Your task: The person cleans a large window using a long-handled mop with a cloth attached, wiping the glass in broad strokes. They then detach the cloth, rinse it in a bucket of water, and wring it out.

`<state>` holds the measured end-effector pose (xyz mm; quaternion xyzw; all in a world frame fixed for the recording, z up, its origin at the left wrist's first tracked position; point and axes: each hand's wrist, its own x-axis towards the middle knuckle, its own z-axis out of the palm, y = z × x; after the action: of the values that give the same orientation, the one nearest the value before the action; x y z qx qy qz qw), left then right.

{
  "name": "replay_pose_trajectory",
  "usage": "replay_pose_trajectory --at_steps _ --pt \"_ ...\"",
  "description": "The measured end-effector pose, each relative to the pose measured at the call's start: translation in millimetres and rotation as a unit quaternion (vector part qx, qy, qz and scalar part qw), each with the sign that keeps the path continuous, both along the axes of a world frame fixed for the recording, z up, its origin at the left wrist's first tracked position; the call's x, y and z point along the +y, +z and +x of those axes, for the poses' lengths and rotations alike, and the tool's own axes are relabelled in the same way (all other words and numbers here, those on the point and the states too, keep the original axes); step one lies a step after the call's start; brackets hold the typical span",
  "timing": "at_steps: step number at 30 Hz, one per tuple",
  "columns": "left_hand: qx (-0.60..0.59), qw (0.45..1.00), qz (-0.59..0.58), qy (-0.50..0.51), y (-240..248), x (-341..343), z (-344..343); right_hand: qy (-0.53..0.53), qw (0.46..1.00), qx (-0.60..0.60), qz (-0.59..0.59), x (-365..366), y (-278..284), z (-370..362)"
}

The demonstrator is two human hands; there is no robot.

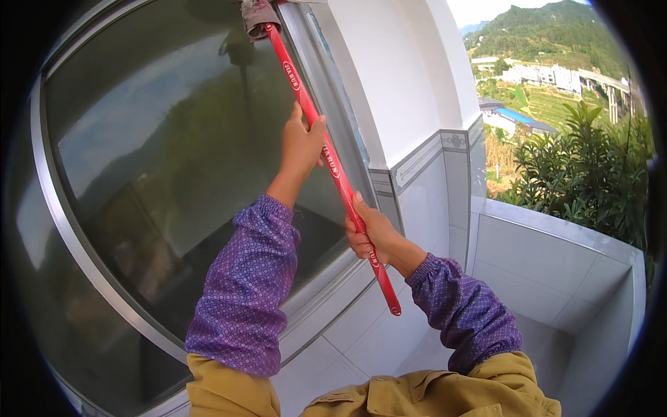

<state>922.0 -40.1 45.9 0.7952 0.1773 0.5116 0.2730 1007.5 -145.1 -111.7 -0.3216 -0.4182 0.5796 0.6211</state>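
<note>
The red pole [339,179] slants across the right side of the window [160,174], its lower end hanging below the window's bottom right corner and its far end, bunched in a greyish-pink cloth [260,19], near the window's upper right corner. The left hand [302,146], over the window's right part, has its fingers closed on the pole; the right hand [375,233], beside the window's lower right corner, has its fingers wrapped round it further down. To work the cloth well, I would let the upper hand steer and the lower one push, keep the two grips apart for leverage, and press evenly so that the hard tip under the cloth does not knock the glass. Whether the cloth touches the pane or the frame [332,90] I cannot tell, as the top is cut off. The glass is dark and glossy, with hill and sky reflections that could mask streaks. Right of the window stand a white pillar [389,76] and a low tiled wall [556,260]; farther right are a leafy shrub [577,174] and green hills [549,31].
</note>
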Motion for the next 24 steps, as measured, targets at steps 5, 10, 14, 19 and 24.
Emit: replay_pose_trajectory --at_steps 5,10,14,19,24 --pt "0.042 0.985 -0.134 -0.099 -96.4 -23.5 -24.1 0.02 0.999 -0.009 -0.036 -34.4 -113.4 -3.3" --pt "0.044 0.966 -0.208 -0.15 -214.9 -59.3 -22.9 0.046 0.995 -0.001 -0.091 -96.2 -225.5 -0.5" --pt "0.166 0.904 -0.354 -0.171 -281.7 -102.7 -29.1 0.049 0.989 -0.007 -0.143 -175.1 -295.1 1.6" --pt "0.291 0.818 -0.443 -0.222 -359.6 -145.0 -24.0 0.031 0.967 -0.038 -0.251 -288.1 -365.6 -0.7" --pt "0.193 0.798 -0.555 -0.132 -412.1 -111.4 -23.2 -0.076 0.916 0.026 -0.394 -389.8 -390.3 -46.4"
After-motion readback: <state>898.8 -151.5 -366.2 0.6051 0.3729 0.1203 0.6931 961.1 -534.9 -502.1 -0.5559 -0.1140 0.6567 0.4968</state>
